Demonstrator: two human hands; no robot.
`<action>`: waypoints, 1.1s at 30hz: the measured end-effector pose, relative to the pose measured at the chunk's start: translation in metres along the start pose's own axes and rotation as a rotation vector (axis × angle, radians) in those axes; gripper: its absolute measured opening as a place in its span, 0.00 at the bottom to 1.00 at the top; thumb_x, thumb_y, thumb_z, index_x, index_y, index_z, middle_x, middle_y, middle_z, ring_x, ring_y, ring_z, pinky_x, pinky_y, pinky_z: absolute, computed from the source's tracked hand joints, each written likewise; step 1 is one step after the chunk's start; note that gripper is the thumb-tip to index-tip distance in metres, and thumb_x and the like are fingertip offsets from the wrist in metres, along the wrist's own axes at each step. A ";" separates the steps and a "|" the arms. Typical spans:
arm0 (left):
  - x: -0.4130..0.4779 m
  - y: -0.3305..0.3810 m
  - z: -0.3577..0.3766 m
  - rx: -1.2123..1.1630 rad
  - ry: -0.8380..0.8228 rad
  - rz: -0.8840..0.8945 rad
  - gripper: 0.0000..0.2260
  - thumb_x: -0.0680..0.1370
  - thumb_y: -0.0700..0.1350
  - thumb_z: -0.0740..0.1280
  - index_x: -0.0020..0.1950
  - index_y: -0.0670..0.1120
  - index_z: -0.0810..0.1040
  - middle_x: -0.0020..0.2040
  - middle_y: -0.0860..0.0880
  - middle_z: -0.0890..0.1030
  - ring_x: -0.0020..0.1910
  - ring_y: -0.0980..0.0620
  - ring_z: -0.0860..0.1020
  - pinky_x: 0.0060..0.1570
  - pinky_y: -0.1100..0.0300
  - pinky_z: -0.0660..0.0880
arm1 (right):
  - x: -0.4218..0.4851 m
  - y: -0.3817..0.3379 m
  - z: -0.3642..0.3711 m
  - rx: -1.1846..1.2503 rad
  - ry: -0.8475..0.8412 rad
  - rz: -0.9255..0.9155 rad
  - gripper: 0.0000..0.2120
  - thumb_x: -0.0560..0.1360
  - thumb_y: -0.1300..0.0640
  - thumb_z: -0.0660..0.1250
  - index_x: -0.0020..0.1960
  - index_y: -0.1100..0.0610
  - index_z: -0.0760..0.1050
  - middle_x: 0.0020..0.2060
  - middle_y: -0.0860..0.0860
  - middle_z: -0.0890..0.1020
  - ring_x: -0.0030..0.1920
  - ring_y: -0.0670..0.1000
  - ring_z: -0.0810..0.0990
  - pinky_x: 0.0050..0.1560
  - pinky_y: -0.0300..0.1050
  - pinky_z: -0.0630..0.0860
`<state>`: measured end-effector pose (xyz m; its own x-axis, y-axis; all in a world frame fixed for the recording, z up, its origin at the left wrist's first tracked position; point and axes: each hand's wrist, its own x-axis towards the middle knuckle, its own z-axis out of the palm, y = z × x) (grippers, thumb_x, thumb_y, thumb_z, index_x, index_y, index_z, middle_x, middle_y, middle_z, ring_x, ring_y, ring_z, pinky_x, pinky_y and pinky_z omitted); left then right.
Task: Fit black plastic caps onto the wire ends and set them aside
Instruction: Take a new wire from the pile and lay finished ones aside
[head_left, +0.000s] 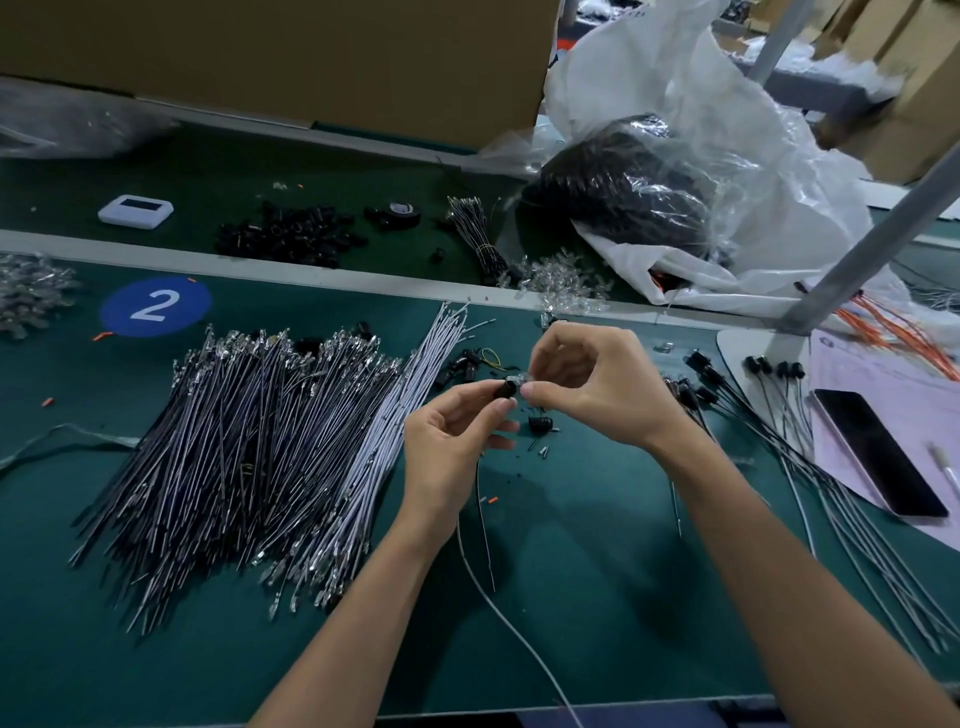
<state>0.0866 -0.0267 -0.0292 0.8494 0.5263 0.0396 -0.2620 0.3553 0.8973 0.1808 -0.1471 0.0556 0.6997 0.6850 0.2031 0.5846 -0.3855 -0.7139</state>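
Even overhead light, warped edges

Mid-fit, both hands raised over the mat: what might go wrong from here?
1. The left hand holds the black cap by a pinch alone; as the right hand pushes the wire end in, the cap may slip and drop among the loose caps below.
2. The dangling wire could snag on the uncapped wire pile beside it when set aside.

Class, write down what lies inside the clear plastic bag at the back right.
A dark mass of black parts shows through the clear plastic bag; crinkled film hides their exact kind.
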 end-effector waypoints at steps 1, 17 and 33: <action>0.000 0.000 0.000 -0.004 0.005 0.004 0.08 0.74 0.34 0.71 0.48 0.46 0.84 0.40 0.45 0.86 0.34 0.51 0.83 0.34 0.61 0.79 | -0.002 0.000 0.001 -0.016 0.013 0.007 0.07 0.69 0.64 0.76 0.41 0.59 0.78 0.33 0.51 0.84 0.34 0.48 0.83 0.39 0.39 0.80; 0.001 -0.004 -0.002 0.162 -0.011 0.097 0.13 0.73 0.33 0.73 0.46 0.52 0.85 0.39 0.50 0.86 0.33 0.53 0.82 0.34 0.64 0.78 | -0.002 -0.001 -0.006 -0.140 -0.083 0.138 0.06 0.68 0.63 0.75 0.37 0.56 0.79 0.28 0.51 0.83 0.28 0.48 0.81 0.35 0.41 0.80; -0.002 -0.001 -0.001 0.103 -0.037 0.077 0.08 0.72 0.34 0.74 0.45 0.47 0.84 0.35 0.47 0.85 0.35 0.49 0.85 0.36 0.63 0.80 | 0.000 0.001 0.001 -0.047 -0.087 0.097 0.07 0.72 0.70 0.71 0.39 0.59 0.82 0.28 0.53 0.83 0.28 0.49 0.82 0.32 0.37 0.78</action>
<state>0.0847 -0.0278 -0.0303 0.8454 0.5195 0.1241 -0.2797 0.2326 0.9315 0.1810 -0.1473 0.0541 0.7168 0.6934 0.0737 0.5358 -0.4800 -0.6947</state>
